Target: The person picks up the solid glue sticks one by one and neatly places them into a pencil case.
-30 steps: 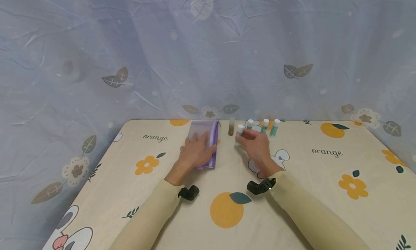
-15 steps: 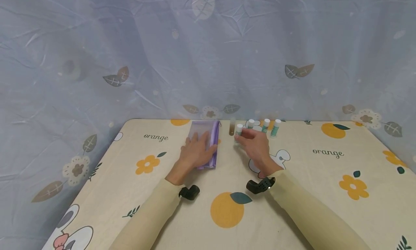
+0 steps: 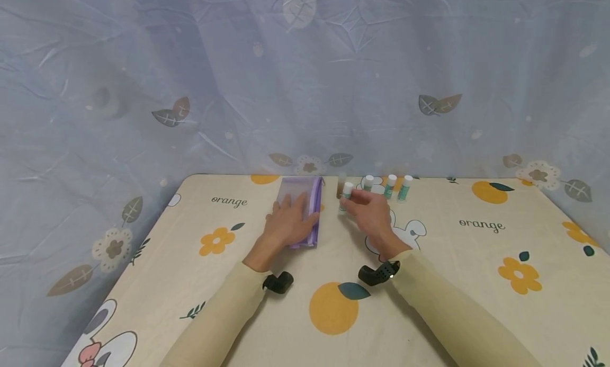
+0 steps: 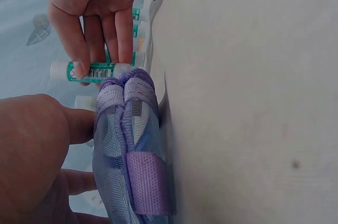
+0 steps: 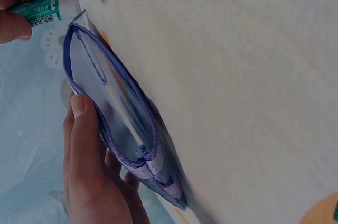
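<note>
My left hand (image 3: 287, 224) rests on a purple-edged, see-through zip pouch (image 3: 297, 185), fingers straight and spread, thumb along its edge. The right wrist view shows the pouch's mouth (image 5: 151, 123) gaping, with the zip running round it. Between thumb and fingers my right hand (image 3: 373, 214) pinches a glue stick (image 4: 97, 72) with a white cap and a green label. It stands nearly upright just right of the pouch, outside it. In the right wrist view the glue stick's clear end (image 5: 67, 5) is close to the pouch's top corner.
Behind the held glue stick a brown tube (image 3: 340, 189) is partly hidden. Several more glue sticks (image 3: 404, 189) stand upright in a row at the back right. A patterned cloth (image 3: 257, 314) covers the table, and a grey-blue curtain (image 3: 305, 81) hangs behind it.
My right hand has shifted slightly left with the glue stick, nearer to the pouch and now partly in front of the brown tube. The left hand and pouch have stayed put.
</note>
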The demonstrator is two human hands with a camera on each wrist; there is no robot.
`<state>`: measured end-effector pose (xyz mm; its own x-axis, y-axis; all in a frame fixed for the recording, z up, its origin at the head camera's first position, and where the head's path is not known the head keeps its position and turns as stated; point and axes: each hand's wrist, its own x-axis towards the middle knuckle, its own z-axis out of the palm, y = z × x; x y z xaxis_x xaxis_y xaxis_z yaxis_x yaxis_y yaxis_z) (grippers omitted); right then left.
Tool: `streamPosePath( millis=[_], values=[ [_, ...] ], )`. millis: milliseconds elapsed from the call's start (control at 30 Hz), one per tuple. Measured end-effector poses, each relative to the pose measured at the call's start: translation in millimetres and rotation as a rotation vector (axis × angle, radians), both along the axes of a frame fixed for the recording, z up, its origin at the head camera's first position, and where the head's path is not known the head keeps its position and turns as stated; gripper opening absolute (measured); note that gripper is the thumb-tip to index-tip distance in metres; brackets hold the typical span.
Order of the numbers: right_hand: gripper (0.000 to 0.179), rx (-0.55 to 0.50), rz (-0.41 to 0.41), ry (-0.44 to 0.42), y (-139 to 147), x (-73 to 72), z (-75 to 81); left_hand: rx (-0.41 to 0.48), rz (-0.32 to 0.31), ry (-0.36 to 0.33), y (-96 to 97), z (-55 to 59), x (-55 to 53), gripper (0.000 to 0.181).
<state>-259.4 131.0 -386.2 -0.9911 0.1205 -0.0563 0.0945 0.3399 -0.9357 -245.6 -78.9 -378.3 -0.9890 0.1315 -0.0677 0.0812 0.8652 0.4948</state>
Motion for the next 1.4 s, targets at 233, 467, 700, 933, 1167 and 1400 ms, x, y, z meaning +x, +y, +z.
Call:
streamPosePath(
  millis=[233, 467, 700, 933, 1167, 1400],
  values=[
    [0.05, 0.001, 0.01, 0.017, -5.9, 0.4, 1.3, -0.011, -0.008, -0.003, -0.2, 0.2, 0.0, 0.074],
    [0.049, -0.003, 0.021, 0.039, -11.4, 0.3, -1.6, -0.016, -0.008, -0.002, 0.1, -0.5, -1.2, 0.074],
    [0.046, -0.008, 0.023, 0.064, -22.5, -1.3, -3.0, -0.025, -0.004, -0.007, 0.4, 0.4, -0.2, 0.074],
    [0.046, -0.034, 0.031, 0.081, -34.7, -3.0, -7.0, -0.032, -0.004, -0.004, 0.9, 0.2, 0.3, 0.074],
    [0.05, -0.013, 0.022, 0.085, -40.9, -2.3, -9.5, -0.022, -0.007, 0.0, 0.9, 0.7, 0.9, 0.073],
    [0.049, -0.02, 0.025, 0.083, -46.4, -1.9, -9.8, -0.015, -0.008, 0.006, 0.3, -0.7, -0.2, 0.073]
  ],
)
